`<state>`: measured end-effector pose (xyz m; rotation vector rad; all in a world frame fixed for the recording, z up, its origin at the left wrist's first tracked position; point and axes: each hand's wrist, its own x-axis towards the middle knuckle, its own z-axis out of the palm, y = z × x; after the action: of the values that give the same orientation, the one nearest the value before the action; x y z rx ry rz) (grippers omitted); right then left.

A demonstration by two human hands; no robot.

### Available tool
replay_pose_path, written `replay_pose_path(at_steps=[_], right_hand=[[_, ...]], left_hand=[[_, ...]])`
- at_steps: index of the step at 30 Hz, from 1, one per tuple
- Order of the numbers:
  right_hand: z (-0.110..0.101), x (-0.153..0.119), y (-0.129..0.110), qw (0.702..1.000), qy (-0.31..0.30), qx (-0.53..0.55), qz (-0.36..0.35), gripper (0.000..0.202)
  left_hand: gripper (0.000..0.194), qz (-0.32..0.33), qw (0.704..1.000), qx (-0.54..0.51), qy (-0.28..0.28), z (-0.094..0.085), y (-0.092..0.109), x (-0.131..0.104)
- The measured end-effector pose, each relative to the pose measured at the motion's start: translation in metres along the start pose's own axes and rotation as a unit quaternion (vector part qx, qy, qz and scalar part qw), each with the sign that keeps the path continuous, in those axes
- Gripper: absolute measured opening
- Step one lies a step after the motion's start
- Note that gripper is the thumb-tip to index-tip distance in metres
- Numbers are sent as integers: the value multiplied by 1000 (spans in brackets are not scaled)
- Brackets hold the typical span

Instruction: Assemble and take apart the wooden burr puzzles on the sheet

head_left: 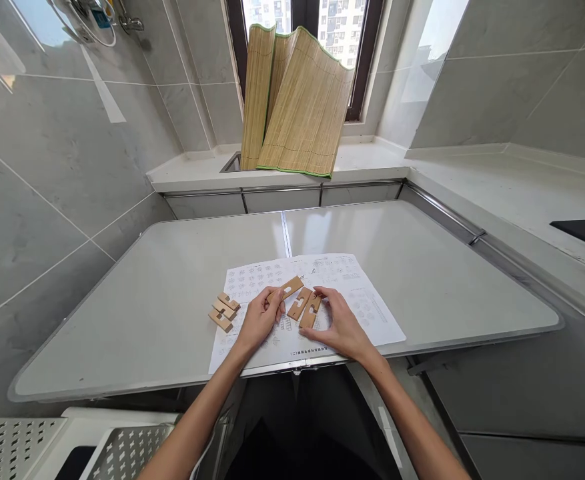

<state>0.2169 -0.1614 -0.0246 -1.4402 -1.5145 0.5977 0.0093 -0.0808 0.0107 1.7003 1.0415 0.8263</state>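
At the far left, below the tabletop (122,300), there was a white perforated basket (127,453). On the left part of the tabletop, three notched wooden blocks (221,320) were lying close together, beside the left edge of a printed sheet (372,320), which was covered with rows of small diagrams. Next came the left hand (262,317), above the sheet; its thumb and fingers were clamped on one end of a slotted wooden strip (295,284), whose other end pointed away to the right. Just right of this hand, a short notched plank (296,309) was on the sheet, and nobody's fingers held it. Beside it was an oval-slotted plank (307,319), tilted in the same direction. The right hand (342,325) had its thumb at the near end of this plank and its index finger at the far end, so the fingers were closed upon it lengthwise. Further right, a pale countertop (537,187) ran along the wall.
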Motion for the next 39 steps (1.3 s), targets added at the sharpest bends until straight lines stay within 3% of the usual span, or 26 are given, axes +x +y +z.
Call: replay_pose_path(at_steps=[3,6,9,13,16,18,20,26,31,36,39], right_hand=[[-4,1,2,987,25,136,81,81],[-10,2,1,946,-2,283,156,84],[-16,2,-2,915,-18,369,162,78],[-19,5,-5,876,10,461,138,61],[-17,9,-4,841,33,519,152,42],[-14,12,-3,832,52,524,172,35],[-11,14,-3,836,51,515,181,39],[4,8,-11,876,-4,456,155,78],[14,6,-10,916,-67,367,148,50],[17,2,-15,964,-109,220,99,57],[17,2,-17,977,-115,164,69,57]], left_hand=[[42,-1,999,-42,13,0,-7,-2],[41,-11,996,-90,25,0,-13,-1],[42,-15,993,-111,22,-1,-17,0],[43,-7,994,-105,23,-1,-20,0],[42,-3,995,-95,25,0,-19,-1],[42,0,996,-84,25,1,-18,-2],[42,4,997,-70,21,1,-17,-3],[39,24,999,-21,4,2,-16,-4],[37,39,999,2,-3,4,-12,-7],[37,55,998,23,-15,4,-8,-10],[39,62,997,51,-19,4,-7,-11]])
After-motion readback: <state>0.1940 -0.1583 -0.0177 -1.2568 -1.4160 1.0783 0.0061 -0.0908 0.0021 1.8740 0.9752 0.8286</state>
